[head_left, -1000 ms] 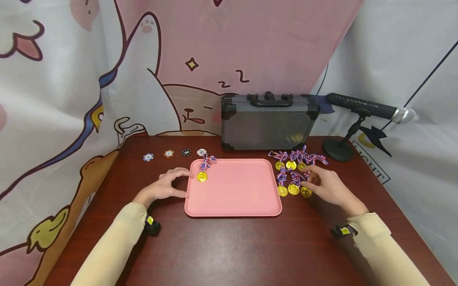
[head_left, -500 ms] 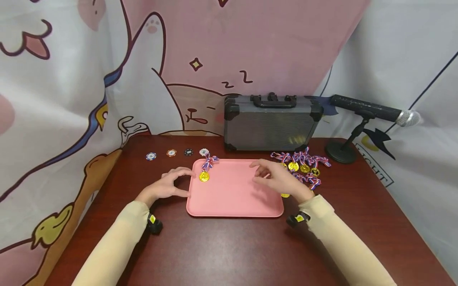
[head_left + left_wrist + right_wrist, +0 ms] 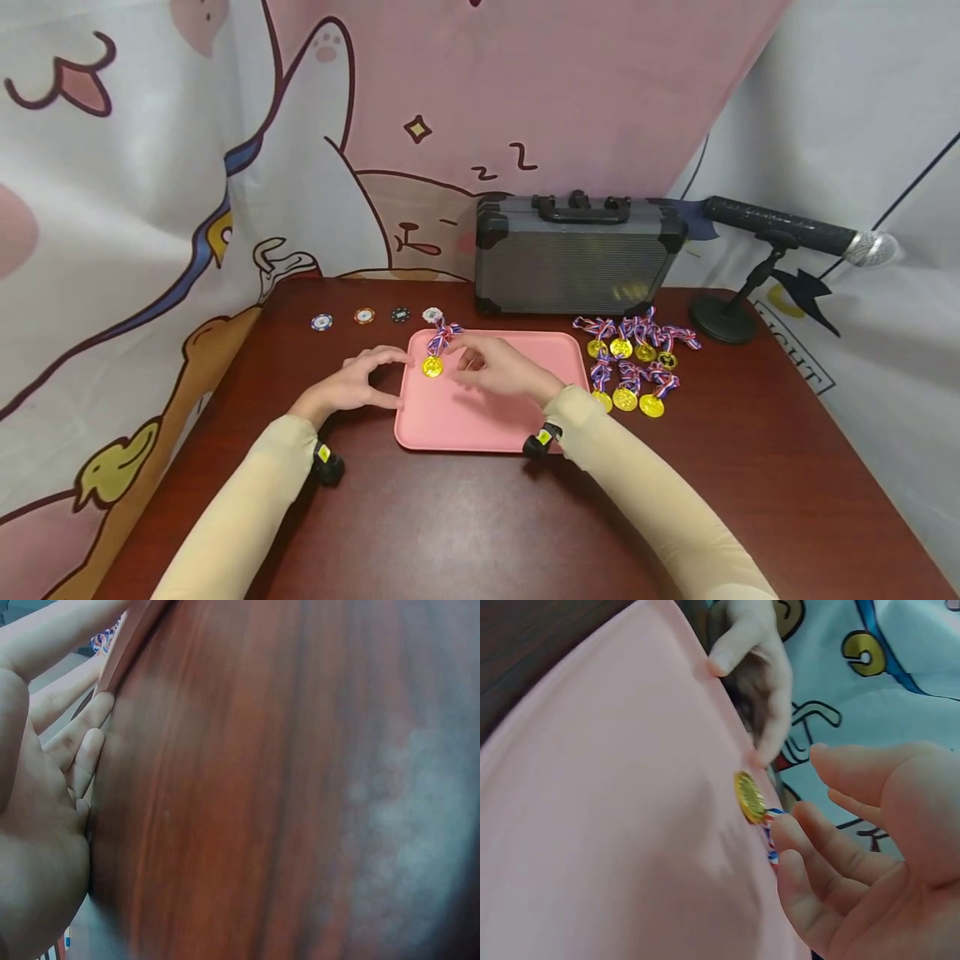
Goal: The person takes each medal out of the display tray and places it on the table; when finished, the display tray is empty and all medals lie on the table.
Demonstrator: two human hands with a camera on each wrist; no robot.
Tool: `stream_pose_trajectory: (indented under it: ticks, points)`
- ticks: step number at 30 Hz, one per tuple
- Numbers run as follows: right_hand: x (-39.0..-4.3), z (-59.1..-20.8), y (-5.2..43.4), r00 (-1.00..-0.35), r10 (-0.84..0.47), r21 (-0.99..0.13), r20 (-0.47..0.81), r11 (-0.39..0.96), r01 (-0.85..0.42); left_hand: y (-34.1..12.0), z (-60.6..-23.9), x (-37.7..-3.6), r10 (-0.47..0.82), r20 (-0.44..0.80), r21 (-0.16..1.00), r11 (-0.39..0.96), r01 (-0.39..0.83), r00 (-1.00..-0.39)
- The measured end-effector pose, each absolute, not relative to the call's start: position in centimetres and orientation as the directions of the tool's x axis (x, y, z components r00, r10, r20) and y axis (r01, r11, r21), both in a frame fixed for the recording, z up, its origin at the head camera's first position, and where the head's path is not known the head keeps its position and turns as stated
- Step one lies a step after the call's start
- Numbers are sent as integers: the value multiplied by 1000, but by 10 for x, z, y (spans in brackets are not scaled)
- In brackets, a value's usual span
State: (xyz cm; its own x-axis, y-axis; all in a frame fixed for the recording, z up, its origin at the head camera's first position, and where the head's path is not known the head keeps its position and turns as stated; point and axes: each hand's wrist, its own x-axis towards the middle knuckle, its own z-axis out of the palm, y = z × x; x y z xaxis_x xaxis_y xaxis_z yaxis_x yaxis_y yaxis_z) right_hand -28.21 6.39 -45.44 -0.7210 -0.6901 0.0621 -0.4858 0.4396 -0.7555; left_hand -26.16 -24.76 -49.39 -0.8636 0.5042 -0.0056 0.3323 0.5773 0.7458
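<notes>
A gold medal [image 3: 432,367] with a red, white and blue ribbon lies at the upper left of the pink tray [image 3: 495,417]; the ribbon's knotted end reaches over the back rim. My left hand [image 3: 347,385] is at the tray's left rim, thumb and fingers spread apart with their tips at the edge. Over the tray, just right of that medal, is my right hand [image 3: 498,367], fingers loosely bent and holding nothing. In the right wrist view its fingers [image 3: 795,881] overlap the ribbon. More gold medals [image 3: 625,399] with ribbons lie in two rows right of the tray.
Several poker chips [image 3: 364,316] form a row behind the tray on the left. A grey hard case [image 3: 577,258] stands at the back of the dark wood table [image 3: 435,525]. To its right a microphone [image 3: 795,227] sits on a stand. Printed cloth hangs behind.
My right hand has moved left, from the medals on the right across the tray to beside the medal on it. The left hand stays at the rim. The head view has shifted slightly.
</notes>
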Motion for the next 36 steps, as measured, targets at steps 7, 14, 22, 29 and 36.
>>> stream_pose_trajectory:
  ticks: [7, 14, 22, 29, 36]
  points:
    - [-295, -467, 40, -700, -709, -688, 81, 469, -554, -248, -495, -262, 518, 18, 754, 555, 351, -855]
    - [-301, -472, 19, -691, -722, -526, 41, 572, -629, -249, -495, -261, 512, 18, 748, 563, 351, -859]
    - [-292, -468, 15, -707, -707, -404, 4, 645, -648, -248, -495, -260, 517, 25, 747, 559, 359, -856]
    - [-279, -472, 45, -657, -744, -450, 123, 548, -705, -248, -494, -260, 508, 17, 754, 559, 345, -861]
    - [-264, -458, 95, -739, -647, -678, 189, 458, -575, -248, -495, -261, 519, 28, 748, 556, 362, -855]
